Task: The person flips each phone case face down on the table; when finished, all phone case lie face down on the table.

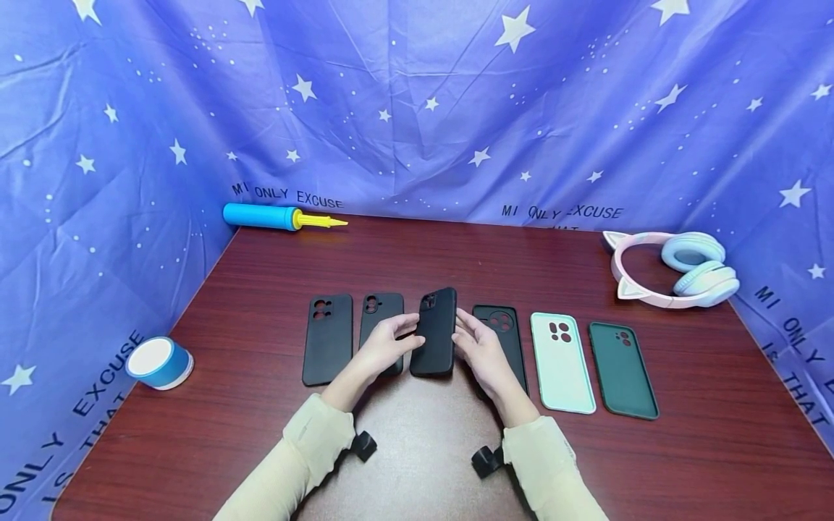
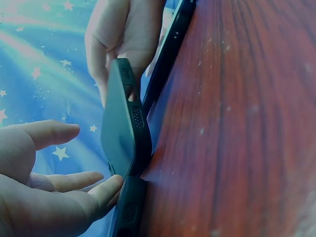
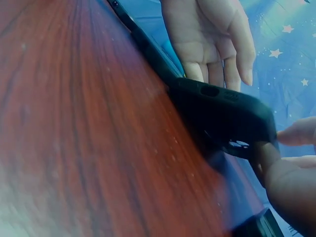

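Observation:
A black phone case (image 1: pixel 434 340) stands tilted in the middle of a row of cases, its right edge raised off the table. My right hand (image 1: pixel 481 346) pinches that edge; in the right wrist view the thumb and fingers of the right hand (image 3: pixel 291 182) are at the case's side. On the opposite side, my left hand (image 1: pixel 389 344) is held with fingers extended close to the left edge. In the left wrist view the left hand (image 2: pixel 54 182) has its thumb apart from the case (image 2: pixel 118 123), one fingertip near its lower corner.
Left of the hands lie two black cases (image 1: pixel 328 340) (image 1: pixel 373 307). To the right are a black case with a round camera opening (image 1: pixel 511 347), a mint case (image 1: pixel 562 369) and a dark green case (image 1: pixel 622 369). Farther out: cat-ear headphones (image 1: pixel 706 282), a pump (image 1: pixel 260 216), a blue-white cylinder (image 1: pixel 163 367).

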